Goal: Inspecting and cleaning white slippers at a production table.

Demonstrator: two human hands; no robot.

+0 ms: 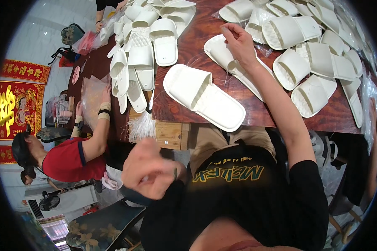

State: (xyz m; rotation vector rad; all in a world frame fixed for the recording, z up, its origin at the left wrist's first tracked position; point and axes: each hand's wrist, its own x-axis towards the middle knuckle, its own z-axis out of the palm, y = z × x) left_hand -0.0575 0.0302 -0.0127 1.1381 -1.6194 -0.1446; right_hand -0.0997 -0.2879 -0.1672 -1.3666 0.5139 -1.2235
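Wood worktop (pixel 280 109), dark brown, loaded w/ white slippers: big heap (pixel 138 54) at left-centre, another spread (pixel 318 62) at right, one slipper (pixel 203 97) alone near the front edge. Co-worker in red (pixel 71 161) sits at the left side, hands on a clear bag (pixel 92 98). Right hand (pixel 238 41) is over a slipper (pixel 228 60) mid-worktop, fingers closed in a pinch on what looks like a thin thread; too fine to be sure. Left hand (pixel 148 173) is raised close to the chest, blurred, fingers curled; can't tell if it grips anything. Risk, imo: thread snagging on nearby slippers, or slipping out of the pinch, since it's so thin & the left hand is far off
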